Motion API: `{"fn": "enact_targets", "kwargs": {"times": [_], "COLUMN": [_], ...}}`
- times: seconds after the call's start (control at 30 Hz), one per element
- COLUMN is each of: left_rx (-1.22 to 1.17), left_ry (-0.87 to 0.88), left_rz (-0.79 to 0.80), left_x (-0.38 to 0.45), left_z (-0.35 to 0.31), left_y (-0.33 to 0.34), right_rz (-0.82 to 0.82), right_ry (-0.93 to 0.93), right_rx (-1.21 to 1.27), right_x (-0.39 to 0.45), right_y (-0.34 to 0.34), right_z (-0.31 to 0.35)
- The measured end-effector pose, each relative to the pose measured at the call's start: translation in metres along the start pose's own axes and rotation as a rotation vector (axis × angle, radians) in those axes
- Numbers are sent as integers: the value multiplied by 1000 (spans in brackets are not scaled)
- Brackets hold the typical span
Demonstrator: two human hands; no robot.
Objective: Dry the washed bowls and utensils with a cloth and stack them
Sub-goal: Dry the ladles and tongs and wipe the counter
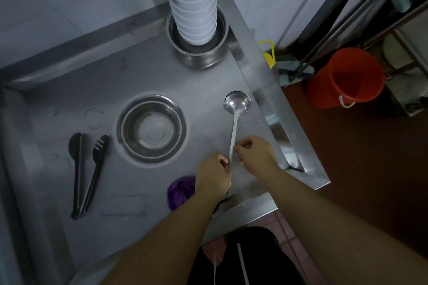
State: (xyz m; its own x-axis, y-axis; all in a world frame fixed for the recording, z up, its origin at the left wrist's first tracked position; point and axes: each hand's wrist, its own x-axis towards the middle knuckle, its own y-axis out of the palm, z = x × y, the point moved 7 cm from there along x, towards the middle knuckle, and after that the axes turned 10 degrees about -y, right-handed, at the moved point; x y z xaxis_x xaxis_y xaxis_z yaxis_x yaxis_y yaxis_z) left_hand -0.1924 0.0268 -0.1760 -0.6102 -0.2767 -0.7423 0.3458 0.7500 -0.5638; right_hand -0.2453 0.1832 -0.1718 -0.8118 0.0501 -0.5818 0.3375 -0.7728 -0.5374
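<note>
A steel ladle (pixel 236 109) lies on the steel counter (pixel 143 192), bowl end pointing away from me. My left hand (pixel 214 176) grips the lower part of its handle and also seems to hold a purple cloth (pixel 179 192) that bunches out to its left. My right hand (pixel 253 154) pinches the handle just above the left hand. A shallow steel bowl (pixel 151 128) sits left of the ladle. Black tongs (pixel 86 173) lie further left. A tall stack of white bowls (pixel 193 4) stands in a steel pot (pixel 199 53) at the back.
The counter's raised right rim (pixel 273 104) runs diagonally beside the ladle. Beyond it on the floor stand an orange bucket (pixel 345 78), mop handles (pixel 347 23) and a yellow object (pixel 268 55). The wall rises behind the counter.
</note>
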Motion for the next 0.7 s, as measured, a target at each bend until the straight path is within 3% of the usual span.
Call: {"fn": "enact_targets", "kwargs": {"times": [0.23,0.33,0.53,0.7], "left_rx": [-9,-39,221,277], "left_ry": [-3,-56,-165,-280], "left_rz": [-68,-170,-437,-332], "left_x": [-16,-19,-14,10], "left_z": [40,96,223,280], "left_y": [-63,-120,-228,-260], "right_rz": [23,100,178,198], "right_ry": [-186,-294,-549,-555], "right_rx": [-162,-287,-567,-732], "right_x": [-19,-30,-52,-67], "right_y": [17,49,120,155], "right_z": [40,62,100,108]}}
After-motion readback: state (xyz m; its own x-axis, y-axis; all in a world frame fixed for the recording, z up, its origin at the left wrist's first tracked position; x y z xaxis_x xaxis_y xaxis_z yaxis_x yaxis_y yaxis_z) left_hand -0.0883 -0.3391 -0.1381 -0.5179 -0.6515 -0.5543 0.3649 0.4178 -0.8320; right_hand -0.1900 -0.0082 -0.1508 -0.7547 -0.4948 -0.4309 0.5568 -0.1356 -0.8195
